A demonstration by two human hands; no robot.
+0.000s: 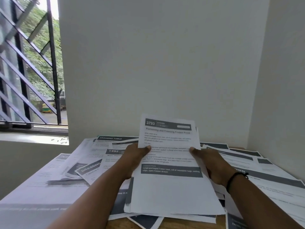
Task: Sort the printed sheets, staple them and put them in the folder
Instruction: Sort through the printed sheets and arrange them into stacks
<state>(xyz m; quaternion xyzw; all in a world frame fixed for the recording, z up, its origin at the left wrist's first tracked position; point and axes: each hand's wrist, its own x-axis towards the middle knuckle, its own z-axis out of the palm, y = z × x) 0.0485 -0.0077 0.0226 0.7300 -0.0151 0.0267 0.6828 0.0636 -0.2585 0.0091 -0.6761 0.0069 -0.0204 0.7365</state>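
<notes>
Loose printed sheets (79,164) cover the table; a wall (156,63) closes off the far side.

One wide-angle view is given, taken from the person's head and directed forward and slightly downward. The table (173,223) is seen close below, along the lower third of the frame. A plain wall (156,63) is faced straight ahead, with a barred window (29,71) caught at the left edge. Straight lines are bent near the borders.
</notes>
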